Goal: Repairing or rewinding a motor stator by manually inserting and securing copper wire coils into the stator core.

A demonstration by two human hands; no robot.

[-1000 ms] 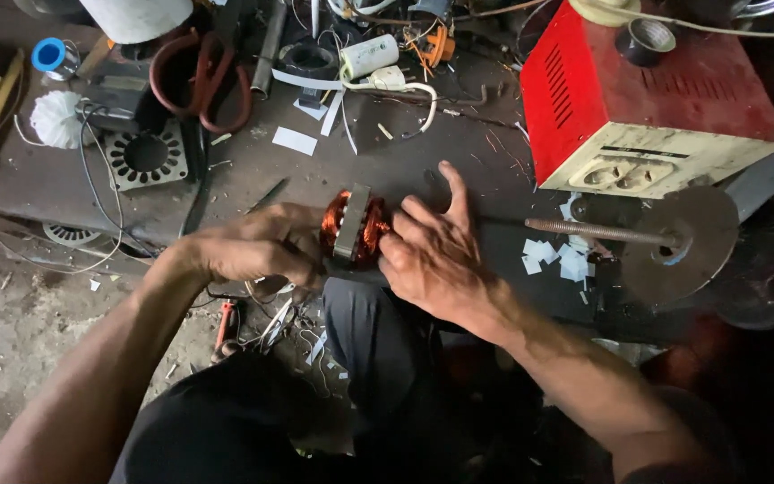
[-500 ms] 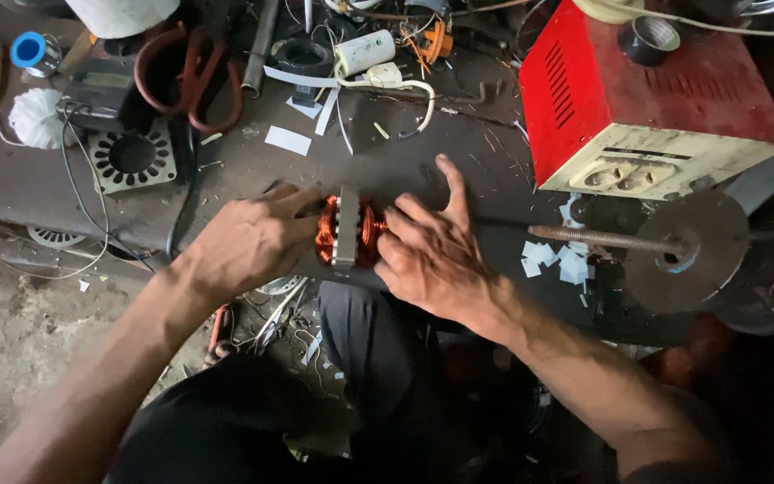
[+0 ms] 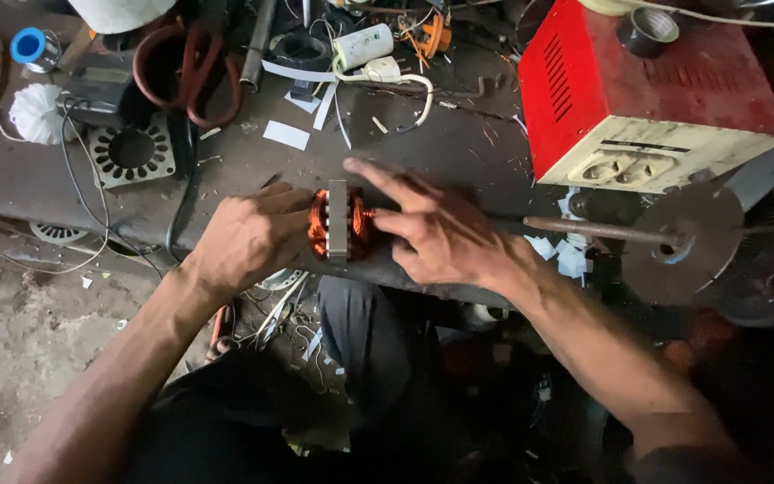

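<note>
Since a moment ago the right hand [image 3: 441, 235] has stretched its forefinger out over the copper-wound motor coil [image 3: 339, 222] at the counter's [image 3: 459, 143] near edge, while the left hand [image 3: 248, 237] cups it; steady, even pressure seems wise.

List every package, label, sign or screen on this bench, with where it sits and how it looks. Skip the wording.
Label strip: on the cream front of the red box, above its sockets; narrow, dark.
White cylinder: top centre among the wires; dark print on its side.
Blank paper slip: bare bench, beyond the left hand; white rectangle.
No screens or signs.
</note>
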